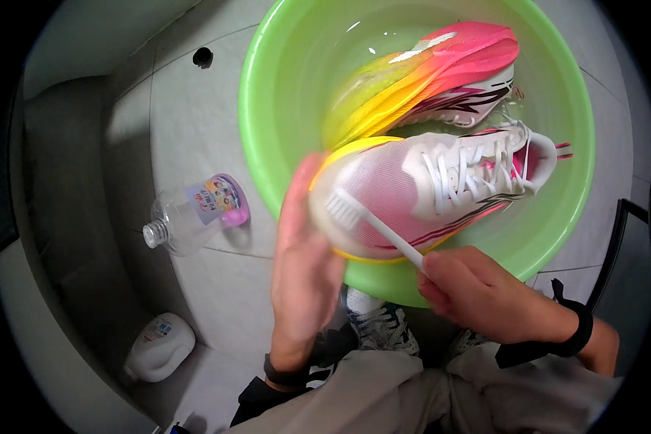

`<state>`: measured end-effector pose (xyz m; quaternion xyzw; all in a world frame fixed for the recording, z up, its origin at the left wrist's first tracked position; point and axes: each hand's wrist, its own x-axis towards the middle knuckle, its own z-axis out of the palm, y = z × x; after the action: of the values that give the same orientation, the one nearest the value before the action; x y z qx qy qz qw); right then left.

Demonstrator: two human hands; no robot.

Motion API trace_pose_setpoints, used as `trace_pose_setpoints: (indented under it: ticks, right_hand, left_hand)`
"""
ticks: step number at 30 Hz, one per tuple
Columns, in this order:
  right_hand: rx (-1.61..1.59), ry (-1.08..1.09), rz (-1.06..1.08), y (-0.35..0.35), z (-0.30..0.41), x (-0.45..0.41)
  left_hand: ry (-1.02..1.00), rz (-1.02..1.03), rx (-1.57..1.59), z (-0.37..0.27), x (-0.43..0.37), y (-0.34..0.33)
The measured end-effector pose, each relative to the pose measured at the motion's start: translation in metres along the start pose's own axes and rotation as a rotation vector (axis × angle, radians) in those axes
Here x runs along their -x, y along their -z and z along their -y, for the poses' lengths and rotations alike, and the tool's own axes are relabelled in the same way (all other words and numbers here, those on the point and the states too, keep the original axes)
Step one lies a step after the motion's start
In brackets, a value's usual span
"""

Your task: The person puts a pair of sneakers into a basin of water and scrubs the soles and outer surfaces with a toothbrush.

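Note:
My left hand grips a white and pink mesh running shoe by its toe end, fingers hidden under the sole. The shoe is tilted over the near part of a green plastic basin, its white laces facing me. Pinched in my right hand is the handle of a white toothbrush. Its bristles touch the shoe's pale toe cap. Behind, the second shoe lies on its side in the basin's water, showing its yellow, orange and pink sole.
Left of the basin, a clear plastic bottle with a little pink liquid lies on the tiled floor. A small black cap sits farther back. A white jug lies at the lower left. My feet and knees are close below the basin.

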<state>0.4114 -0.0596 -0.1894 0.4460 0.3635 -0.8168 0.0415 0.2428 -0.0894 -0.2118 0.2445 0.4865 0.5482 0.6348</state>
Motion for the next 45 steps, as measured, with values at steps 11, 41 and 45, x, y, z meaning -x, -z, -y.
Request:
trace_pose_setpoints:
  ticks: [11, 41, 45]
  right_hand:
    - [0.039, 0.193, -0.005, 0.0, 0.0, -0.006]
    - [0.253, 0.342, -0.139, 0.012, 0.007, -0.002]
    - [0.292, 0.278, -0.075, 0.013, 0.008, 0.01]
  left_hand:
    - [0.046, -0.048, -0.022, -0.003, -0.001, -0.005]
    - [0.047, -0.057, -0.105, 0.0, -0.003, -0.004]
    - [0.019, -0.079, -0.106, 0.002, -0.003, -0.005]
